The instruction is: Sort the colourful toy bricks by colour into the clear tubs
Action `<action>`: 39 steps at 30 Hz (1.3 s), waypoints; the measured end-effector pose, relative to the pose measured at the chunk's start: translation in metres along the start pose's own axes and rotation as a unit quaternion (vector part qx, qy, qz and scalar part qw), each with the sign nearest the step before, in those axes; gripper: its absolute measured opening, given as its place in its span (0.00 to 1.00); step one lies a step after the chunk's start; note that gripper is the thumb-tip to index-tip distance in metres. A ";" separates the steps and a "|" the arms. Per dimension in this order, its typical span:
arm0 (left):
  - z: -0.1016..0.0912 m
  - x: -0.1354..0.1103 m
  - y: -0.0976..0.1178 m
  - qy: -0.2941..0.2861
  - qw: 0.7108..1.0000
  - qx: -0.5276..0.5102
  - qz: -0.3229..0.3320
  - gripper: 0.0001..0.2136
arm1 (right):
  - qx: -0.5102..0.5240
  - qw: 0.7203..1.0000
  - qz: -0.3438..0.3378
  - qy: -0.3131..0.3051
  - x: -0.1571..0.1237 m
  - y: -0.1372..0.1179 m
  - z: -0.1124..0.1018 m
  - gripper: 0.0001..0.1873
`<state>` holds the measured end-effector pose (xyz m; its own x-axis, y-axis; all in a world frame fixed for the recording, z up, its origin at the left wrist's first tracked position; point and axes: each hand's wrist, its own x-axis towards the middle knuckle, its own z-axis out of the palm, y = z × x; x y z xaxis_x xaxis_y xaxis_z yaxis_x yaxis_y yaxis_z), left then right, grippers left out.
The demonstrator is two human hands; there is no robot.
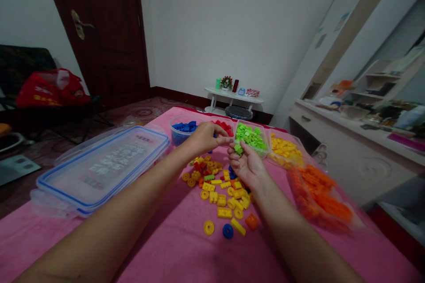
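My left hand (207, 137) reaches over the pile, fingers pinched together near the red bricks container (223, 126); what they hold is too small to name. My right hand (247, 163) lies palm up beside it, cupped around several green bricks (238, 149). Just behind it stands the tub of green bricks (251, 137). A loose pile of mixed bricks (221, 190), mostly yellow with some red, orange and blue, lies on the pink cloth (186, 243) under my hands.
A blue bricks tub (182, 130) stands at the left of the row, a yellow tub (283, 148) and an orange tub (318, 196) to the right. Stacked clear lids with blue rims (102, 170) lie on the left. A white dresser (348, 150) stands right.
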<state>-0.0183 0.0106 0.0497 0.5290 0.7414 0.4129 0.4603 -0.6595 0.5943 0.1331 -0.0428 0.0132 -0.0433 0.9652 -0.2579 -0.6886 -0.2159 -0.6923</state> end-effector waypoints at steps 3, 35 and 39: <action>-0.003 0.001 -0.005 0.012 1.000 0.014 -0.013 0.11 | -0.069 0.997 -0.023 0.030 0.016 -0.029 0.005 0.15; 0.025 -0.002 -0.019 -0.077 0.968 -0.216 -0.100 0.17 | -0.896 0.409 -0.144 0.090 -0.053 -0.061 -0.061 0.10; 0.027 -0.001 -0.020 -0.107 0.846 -0.482 -0.202 0.25 | -0.902 0.424 -0.066 0.048 -0.064 -0.044 -0.080 0.03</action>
<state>-0.0092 0.0198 0.0183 0.6324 0.7740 -0.0319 -0.1065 0.1276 0.9861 0.2241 -0.1063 0.0067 -0.0007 0.9947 -0.1029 0.9974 -0.0068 -0.0722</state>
